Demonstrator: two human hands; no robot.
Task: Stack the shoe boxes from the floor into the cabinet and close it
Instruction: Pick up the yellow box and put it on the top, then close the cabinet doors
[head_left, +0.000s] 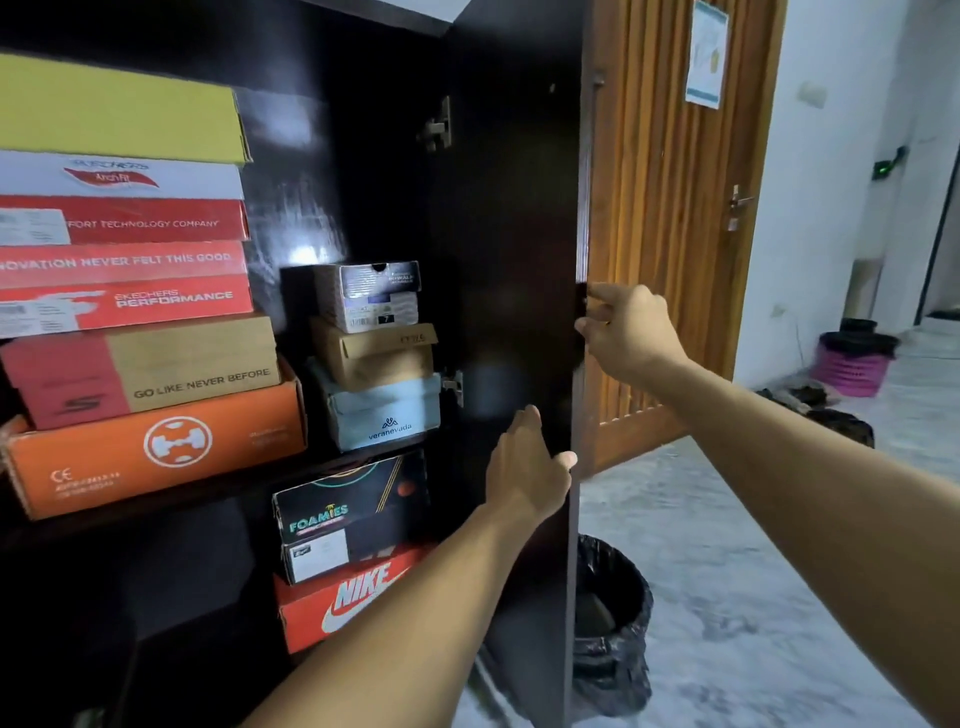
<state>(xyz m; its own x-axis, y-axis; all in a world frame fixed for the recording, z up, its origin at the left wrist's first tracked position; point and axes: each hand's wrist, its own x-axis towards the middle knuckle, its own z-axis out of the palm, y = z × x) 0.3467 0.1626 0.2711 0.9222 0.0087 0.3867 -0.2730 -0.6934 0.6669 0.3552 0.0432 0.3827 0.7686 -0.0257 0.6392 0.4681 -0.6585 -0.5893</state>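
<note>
Boxes stacked, I close the cabinet.
My right hand pinches the cabinet door edge; my left hand, spread flat below, steadies it.

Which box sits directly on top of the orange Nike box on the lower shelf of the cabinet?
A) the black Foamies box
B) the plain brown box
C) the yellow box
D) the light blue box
A: the black Foamies box rests right on the orange Nike box on the lower shelf, while the light blue box, the plain brown box and the yellow box are all on the shelf above.
</note>
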